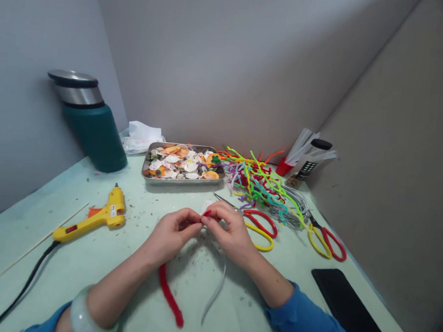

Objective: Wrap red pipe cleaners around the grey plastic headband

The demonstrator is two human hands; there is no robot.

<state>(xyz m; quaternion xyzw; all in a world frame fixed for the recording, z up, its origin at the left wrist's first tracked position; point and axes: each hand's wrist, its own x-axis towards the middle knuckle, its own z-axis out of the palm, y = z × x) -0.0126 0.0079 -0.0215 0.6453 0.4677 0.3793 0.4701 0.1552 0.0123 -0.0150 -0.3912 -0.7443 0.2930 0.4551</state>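
My left hand [175,231] and my right hand [233,231] meet over the middle of the table. Both are closed in a pinch, fingertips together on a small red bit of pipe cleaner. A longer stretch of red pipe cleaner [170,298] shows below my left hand; whether it joins the bit at my fingertips is hidden. Under my right hand a thin grey pipe cleaner [216,292] curves down toward me, its upper end covered by the hand. Scissors with one red and one yellow handle [264,229] lie just beyond my right hand, blades partly behind it.
Left are a yellow glue gun [96,217] with a black cord, a thin stick [23,257] and a teal bottle [96,134]. Behind stands a metal tray [181,182] of shells. Rightward lie tangled pipe cleaners [259,182], second scissors [327,242], a jar [309,166] and a black slab [352,312].
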